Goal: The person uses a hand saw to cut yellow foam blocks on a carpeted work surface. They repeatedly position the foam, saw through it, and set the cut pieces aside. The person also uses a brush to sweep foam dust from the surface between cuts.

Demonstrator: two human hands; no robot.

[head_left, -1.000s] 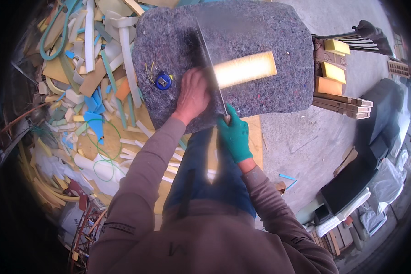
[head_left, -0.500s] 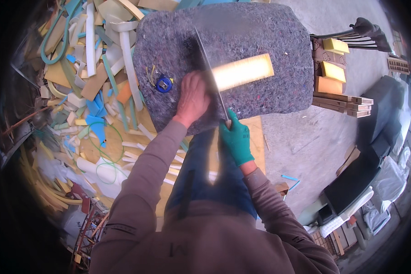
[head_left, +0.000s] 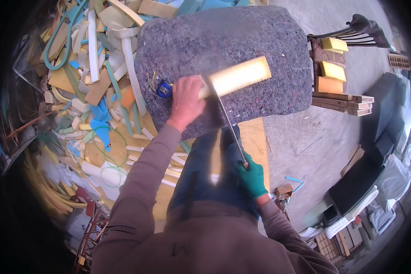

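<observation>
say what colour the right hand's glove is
The glove is teal green, shown in the head view.

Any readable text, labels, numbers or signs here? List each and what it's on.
Sweatshirt chest: dark lettering, not copied out.
Left sleeve: dark print, too small to read.
Brown cardboard: dark printed marks, too blurred.
Blue tape measure: any print too small to read.
Foam block, long blade: no lettering visible.

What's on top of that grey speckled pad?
A pale yellow block and a blue tape measure lie on the pad; a long blade reaches over it. The surface beneath the block and left hand is hidden.
</observation>
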